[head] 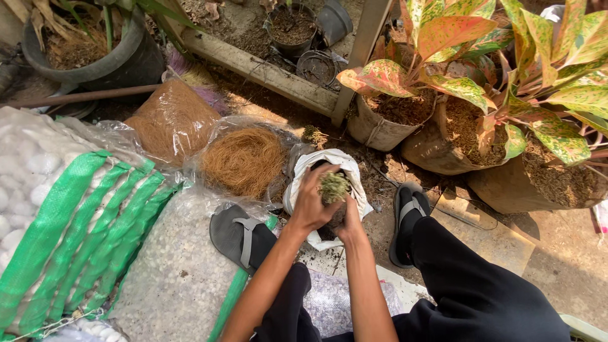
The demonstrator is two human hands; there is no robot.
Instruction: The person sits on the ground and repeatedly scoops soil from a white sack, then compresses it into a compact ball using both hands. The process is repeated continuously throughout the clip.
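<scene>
Your left hand is curled over the mouth of a white bag on the ground between your feet, fingers closed around a small greenish-brown clump of moss or fibre that sits just above the bag's opening. Your right hand is tucked down inside the bag beneath that clump; its fingers are hidden, so you cannot tell how far it is open or what it grips. The bag's rim is folded outward and dark soil shows inside it. Just to your left, touching the bag, an open clear plastic bag holds a round nest of brown coconut fibre, and behind it a second clear bag is packed with finer brown fibre. Under your left sandal lies a clear sack of small pale gravel, and beside it a green-striped sack of larger white pebbles. To your right, well apart from the white bag, three soil-filled grow bags carry plants with pink-and-green leaves. Beyond the wooden frame, a black pot holds soil, and at the upper left a larger dark pot holds dry brown leaves.
</scene>
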